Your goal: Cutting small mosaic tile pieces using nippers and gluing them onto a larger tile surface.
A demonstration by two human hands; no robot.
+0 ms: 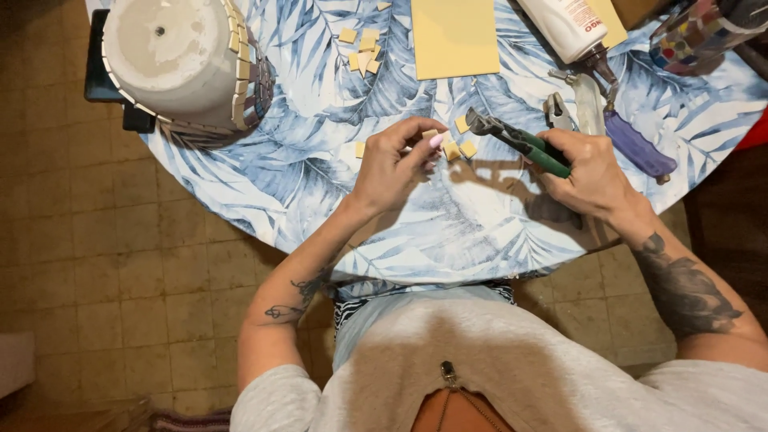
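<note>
Meanwhile, a small yellow tile piece (430, 134) is being pinched by the left hand (394, 164), while green-handled nippers (518, 142) are being gripped tightly by the right hand (588, 172).

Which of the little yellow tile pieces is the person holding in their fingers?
The small yellow piece pinched in the left hand, just left of the nippers held by the right hand. The other pieces lie loose on the tablecloth.
</note>
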